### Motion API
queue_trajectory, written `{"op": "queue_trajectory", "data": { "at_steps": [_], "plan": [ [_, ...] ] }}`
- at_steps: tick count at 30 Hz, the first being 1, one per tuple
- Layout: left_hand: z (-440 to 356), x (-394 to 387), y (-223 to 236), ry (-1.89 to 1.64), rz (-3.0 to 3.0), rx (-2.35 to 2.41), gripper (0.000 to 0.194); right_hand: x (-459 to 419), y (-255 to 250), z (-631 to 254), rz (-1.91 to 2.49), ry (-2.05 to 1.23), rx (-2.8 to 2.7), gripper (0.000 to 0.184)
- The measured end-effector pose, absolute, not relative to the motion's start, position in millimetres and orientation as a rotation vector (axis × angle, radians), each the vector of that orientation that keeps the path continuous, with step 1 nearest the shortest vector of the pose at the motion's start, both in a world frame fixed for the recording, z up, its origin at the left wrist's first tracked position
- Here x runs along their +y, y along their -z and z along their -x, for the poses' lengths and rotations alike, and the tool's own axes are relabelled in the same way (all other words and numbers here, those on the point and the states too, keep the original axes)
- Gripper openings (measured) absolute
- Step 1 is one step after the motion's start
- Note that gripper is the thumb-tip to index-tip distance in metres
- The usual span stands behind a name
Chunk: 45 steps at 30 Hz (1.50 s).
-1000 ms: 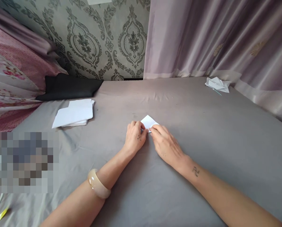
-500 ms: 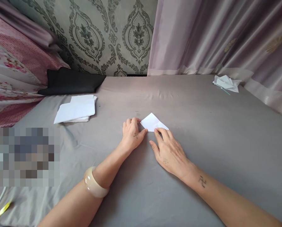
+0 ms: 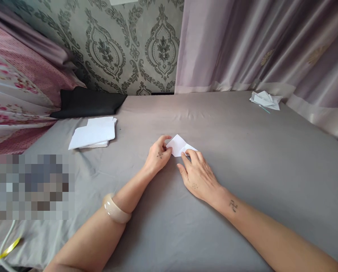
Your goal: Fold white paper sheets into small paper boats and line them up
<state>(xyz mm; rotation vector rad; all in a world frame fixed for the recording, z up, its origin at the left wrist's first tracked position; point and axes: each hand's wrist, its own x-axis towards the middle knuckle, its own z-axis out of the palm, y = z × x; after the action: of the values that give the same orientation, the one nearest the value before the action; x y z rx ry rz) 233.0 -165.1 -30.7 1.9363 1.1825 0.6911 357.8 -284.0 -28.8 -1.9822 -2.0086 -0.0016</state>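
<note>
A small folded sheet of white paper (image 3: 177,144) lies on the grey cloth between my hands, with a peak at its far side and a flap slanting to the right. My left hand (image 3: 159,153) pinches its left corner between thumb and fingers. On the paper's right part rest the fingertips of my right hand (image 3: 198,173), pressing the flap near a crease. The right thumb stands apart from the other fingers and off the paper. Part of the flap is hidden under the right fingers.
A stack of white paper (image 3: 94,132) lies to the left, in front of a black folded cloth (image 3: 89,102). Crumpled or folded white papers (image 3: 265,99) sit at the far right by the curtain (image 3: 228,45). A yellow strip (image 3: 9,248) and white cables are at the lower left.
The left fingers have closed onto the paper's left corner. A crease and raised flap now show by the right fingertips. The whole view has shifted slightly.
</note>
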Motion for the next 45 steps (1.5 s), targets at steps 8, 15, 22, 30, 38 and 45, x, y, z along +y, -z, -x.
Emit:
{"op": "queue_trajectory", "data": {
  "at_steps": [8, 15, 22, 30, 38, 45],
  "plan": [
    [-227.3, -202.7, 13.0, -0.487, -1.939, 1.331, 0.031, -281.7, 28.3, -367.9, 1.865, -0.071, -2.014, 0.035],
    [-227.6, -231.6, 10.7, -0.395, -1.994, 1.176, 0.04, -281.7, 25.7, -381.4, 1.72, -0.116, -2.079, 0.03],
    [-218.0, -228.0, 21.2, -0.476, -2.567, 1.127, 0.031, -275.5, 23.7, -386.3, 1.692, -0.163, -2.16, 0.031],
    [-215.7, -206.0, 14.2, -0.266, -2.796, 0.666, 0.032, -279.6, 19.1, -411.0, 1.518, -0.283, -2.186, 0.033],
    [-217.2, -187.1, 8.3, -0.205, -2.718, 0.657, 0.028, -284.7, 11.9, -420.2, 1.562, -0.318, -2.267, 0.042],
    [-225.5, -174.4, 5.4, -0.2, -2.555, 0.753, 0.023, -284.6, 9.4, -421.3, 1.576, -0.39, -2.264, 0.046]
  ]
}}
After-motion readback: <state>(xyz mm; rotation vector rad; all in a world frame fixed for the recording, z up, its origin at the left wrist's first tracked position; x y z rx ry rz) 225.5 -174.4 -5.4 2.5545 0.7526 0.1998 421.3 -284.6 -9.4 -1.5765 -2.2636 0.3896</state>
